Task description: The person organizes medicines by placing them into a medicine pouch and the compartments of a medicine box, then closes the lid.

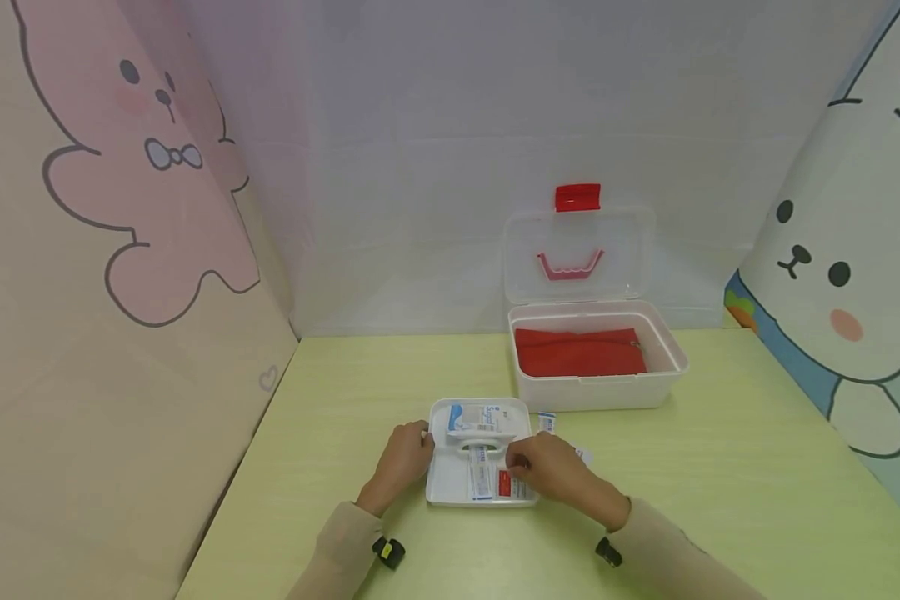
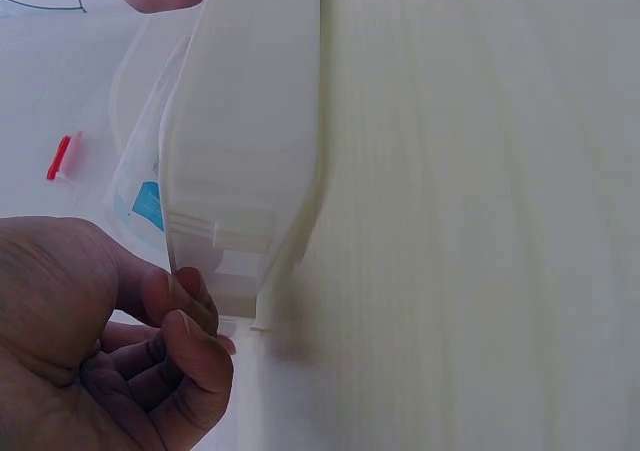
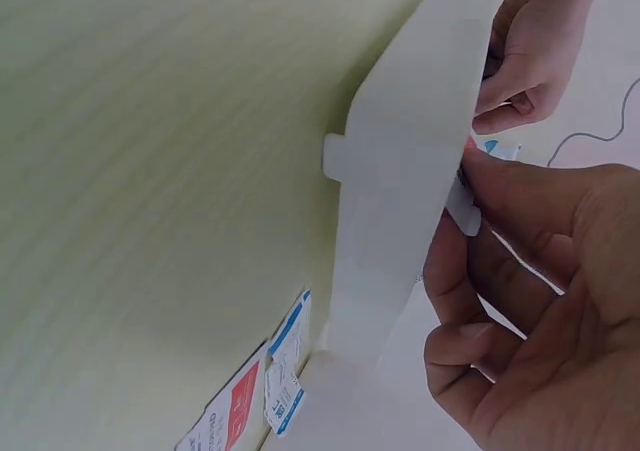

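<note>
A white tray [image 1: 446,482] with a raised handle [image 1: 482,444] across its middle lies on the table. My left hand [image 1: 407,457] pinches the tray's left rim between thumb and fingers; the left wrist view shows this hand [image 2: 130,341] at the tray's corner. At the lower right compartment my right hand [image 1: 551,467] pinches a small red-and-white packet [image 1: 505,483], partly hidden by the fingers. From the right wrist, that hand [image 3: 540,281] is seen at the tray's rim. A narrow packet [image 1: 481,475] lies beside it, and a larger blue-and-white packet [image 1: 480,418] lies in the upper compartment.
Behind to the right stands a translucent box [image 1: 600,393], lid [image 1: 630,250] raised, with a red pouch [image 1: 577,353] inside. Right of the tray, small packets [image 1: 547,422] lie on the table, including a red-and-white one [image 3: 235,411]. Fabric walls [image 1: 405,208] enclose the table.
</note>
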Demonstrator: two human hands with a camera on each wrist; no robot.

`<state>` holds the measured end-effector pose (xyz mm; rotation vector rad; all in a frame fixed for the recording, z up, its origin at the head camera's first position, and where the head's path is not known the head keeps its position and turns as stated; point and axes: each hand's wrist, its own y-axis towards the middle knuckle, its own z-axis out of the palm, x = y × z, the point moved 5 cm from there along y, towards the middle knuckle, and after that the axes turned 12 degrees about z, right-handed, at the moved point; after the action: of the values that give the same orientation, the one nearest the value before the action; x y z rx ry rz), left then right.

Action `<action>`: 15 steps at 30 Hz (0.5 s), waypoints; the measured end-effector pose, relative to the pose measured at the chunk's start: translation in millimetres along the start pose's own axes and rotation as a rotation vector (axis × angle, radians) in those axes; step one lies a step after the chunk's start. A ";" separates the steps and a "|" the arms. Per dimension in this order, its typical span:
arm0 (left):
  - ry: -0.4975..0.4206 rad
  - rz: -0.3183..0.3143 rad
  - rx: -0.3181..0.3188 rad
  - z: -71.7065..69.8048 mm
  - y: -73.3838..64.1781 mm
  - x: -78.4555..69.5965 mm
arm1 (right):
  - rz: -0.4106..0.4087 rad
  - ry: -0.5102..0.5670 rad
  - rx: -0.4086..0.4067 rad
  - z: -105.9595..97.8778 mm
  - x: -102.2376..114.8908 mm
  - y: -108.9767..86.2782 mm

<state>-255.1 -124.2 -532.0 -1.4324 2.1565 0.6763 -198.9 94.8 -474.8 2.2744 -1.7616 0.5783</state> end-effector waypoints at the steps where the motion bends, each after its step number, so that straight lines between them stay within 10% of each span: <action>1: -0.003 0.001 -0.001 -0.1 -0.1 -0.3 | 0.008 -0.011 0.001 0.8 0.0 0.0; 15: -0.019 -0.012 0.001 0.8 -0.5 -1.4 | 0.090 -0.178 -0.018 13.7 -2.3 4.1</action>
<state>-254.1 -122.9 -531.8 -1.4320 2.1320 0.6820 -200.9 90.4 -488.5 2.3076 -1.9504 0.3840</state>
